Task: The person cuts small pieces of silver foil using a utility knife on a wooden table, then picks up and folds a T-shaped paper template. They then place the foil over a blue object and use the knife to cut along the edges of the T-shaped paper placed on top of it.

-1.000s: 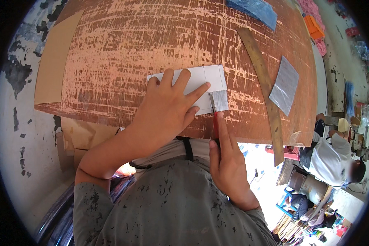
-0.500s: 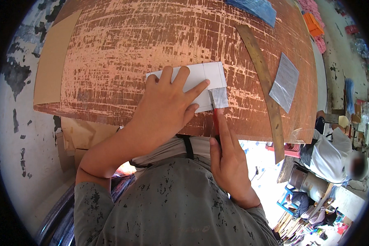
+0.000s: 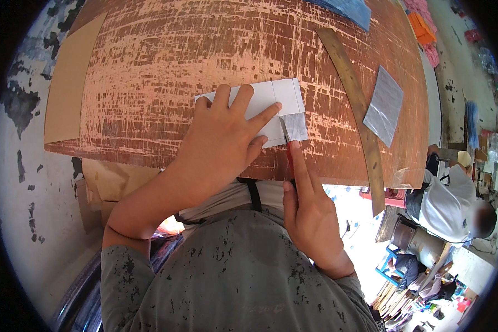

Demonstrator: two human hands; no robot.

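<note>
A white card (image 3: pixel 286 91) with thin ruled lines lies at the near edge of the worn brown table. My left hand (image 3: pixel 222 128) rests on it from above, fingers spread and pressing it down. At the card's right end is a notch, where a grey sheet (image 3: pixel 299 126) shows from beneath. My right hand (image 3: pixel 310 207) grips a knife (image 3: pixel 290 157) with a red handle, its index finger stretched along the top. The thin blade points away from me and meets the card's notch edge, just right of my left hand. Part of the handle is hidden in the right hand.
A long, worn ruler-like strip (image 3: pixel 353 105) lies to the right, its near end past the table edge. Beside it is a loose grey sheet (image 3: pixel 384 105). Blue sheeting (image 3: pixel 346 12) lies at the far edge, brown cardboard (image 3: pixel 69 94) at left. Another person (image 3: pixel 445 205) sits at right.
The whole view has shifted slightly, so the table's things appear a little higher. Both hands, the knife and the card keep almost the same places relative to each other.
</note>
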